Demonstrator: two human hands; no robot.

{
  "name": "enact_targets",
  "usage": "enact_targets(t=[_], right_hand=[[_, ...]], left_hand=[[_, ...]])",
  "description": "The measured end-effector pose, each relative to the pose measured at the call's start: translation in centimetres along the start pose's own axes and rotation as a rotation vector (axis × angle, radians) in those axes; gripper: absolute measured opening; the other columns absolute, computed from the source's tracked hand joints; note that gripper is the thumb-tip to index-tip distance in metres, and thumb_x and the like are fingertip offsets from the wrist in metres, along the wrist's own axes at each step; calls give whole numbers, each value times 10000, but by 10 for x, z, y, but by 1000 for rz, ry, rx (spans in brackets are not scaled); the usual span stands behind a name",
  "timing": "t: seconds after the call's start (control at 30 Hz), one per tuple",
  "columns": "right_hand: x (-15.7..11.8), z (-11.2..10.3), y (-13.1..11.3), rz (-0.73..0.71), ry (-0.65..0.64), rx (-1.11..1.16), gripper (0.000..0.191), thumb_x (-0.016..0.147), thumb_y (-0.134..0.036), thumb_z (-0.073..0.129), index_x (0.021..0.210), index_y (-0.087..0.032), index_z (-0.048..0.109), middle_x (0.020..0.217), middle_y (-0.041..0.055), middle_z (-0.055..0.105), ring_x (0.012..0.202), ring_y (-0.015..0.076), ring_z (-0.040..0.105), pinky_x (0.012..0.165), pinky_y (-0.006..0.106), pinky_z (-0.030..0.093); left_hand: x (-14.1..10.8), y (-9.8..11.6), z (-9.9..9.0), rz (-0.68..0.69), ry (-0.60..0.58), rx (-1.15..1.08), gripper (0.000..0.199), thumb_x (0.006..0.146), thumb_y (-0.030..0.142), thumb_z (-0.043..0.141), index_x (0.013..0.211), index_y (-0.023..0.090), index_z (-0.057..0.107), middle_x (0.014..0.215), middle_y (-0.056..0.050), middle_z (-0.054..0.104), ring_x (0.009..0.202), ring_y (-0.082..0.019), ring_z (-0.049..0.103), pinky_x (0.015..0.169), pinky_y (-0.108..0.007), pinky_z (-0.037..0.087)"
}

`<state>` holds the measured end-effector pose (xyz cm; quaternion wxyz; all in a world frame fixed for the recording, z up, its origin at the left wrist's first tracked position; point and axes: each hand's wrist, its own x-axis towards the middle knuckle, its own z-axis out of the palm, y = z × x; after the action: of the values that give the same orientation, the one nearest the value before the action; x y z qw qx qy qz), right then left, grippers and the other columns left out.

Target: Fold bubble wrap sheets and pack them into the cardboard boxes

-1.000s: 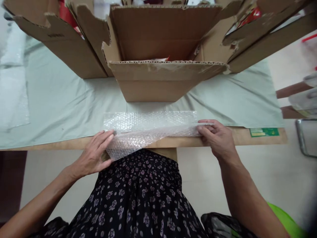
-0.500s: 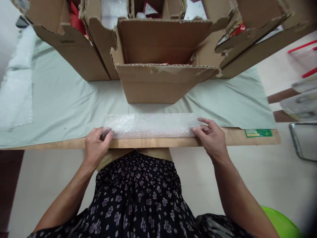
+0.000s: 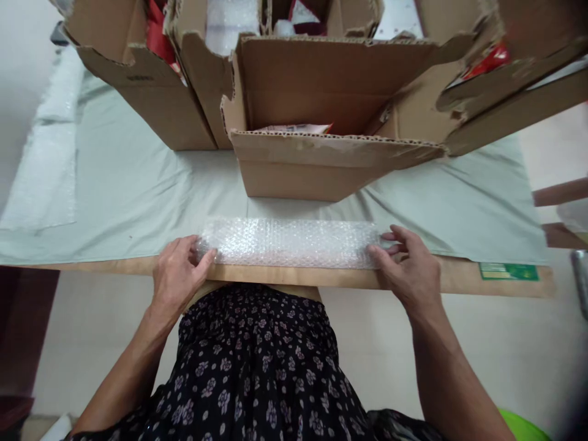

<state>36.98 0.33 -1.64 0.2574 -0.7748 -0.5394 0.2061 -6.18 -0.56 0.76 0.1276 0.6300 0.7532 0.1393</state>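
Note:
A long, narrow folded strip of bubble wrap [image 3: 294, 243] lies flat along the front edge of the cloth-covered table [image 3: 128, 208]. At its left end, my left hand [image 3: 180, 269] grips the wrap between thumb and curled fingers. My right hand [image 3: 408, 263] pinches the opposite end, with the thumb on the near corner and the fingers behind it. Just beyond the strip stands an open cardboard box [image 3: 294, 168], with something white and red partly showing inside.
More open cardboard boxes [image 3: 158, 110] stand in a row behind, holding red and white items. Other bubble wrap [image 3: 46, 171] lies at the table's far left. A green label [image 3: 509, 271] is on the wooden edge at the right. A green rounded object [image 3: 523, 427] shows at the lower right.
The view has shifted, so the boxes and table appear moved. The strip now looks bubbly across its whole width, where its upper part looked smoother. Both hands remain at its ends.

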Motion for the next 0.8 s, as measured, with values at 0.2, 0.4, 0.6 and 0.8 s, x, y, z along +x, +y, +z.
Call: enact_targets(t=[0.2,0.4,0.6,0.8], right_hand=[[21,2,-14,44,-145,-16,594,754,-546,729,1205,-162,680,858,48,688,711,198,603,736,383,521],[13,-26,-25,-26,-246,138,360,776,-543,723,720,-228,559,583,-33,499,541,129,475,518,270,412],[-44,-15,-62,-151,-534,384,634,938,-396,684,1522,-208,526,742,-7,671,607,147,621,567,265,548],[-91,71,-100,-496,-611,311,631,983,-182,553,1607,-243,483,783,-4,708,577,130,563,595,261,516]], left_hand=[[10,10,2,-67,-129,74,276,839,504,567,766,239,575,780,-54,636,813,-267,629,768,-396,500],[9,13,-14,-58,-142,-113,251,817,491,539,784,245,573,789,-31,662,768,-230,630,733,-361,510],[73,-16,-48,-7,75,-76,291,830,380,605,1077,240,674,1050,-59,770,855,-245,680,799,-391,550],[180,-5,-36,323,128,184,257,851,165,568,1064,212,705,991,-87,769,938,-272,676,955,-478,512]])
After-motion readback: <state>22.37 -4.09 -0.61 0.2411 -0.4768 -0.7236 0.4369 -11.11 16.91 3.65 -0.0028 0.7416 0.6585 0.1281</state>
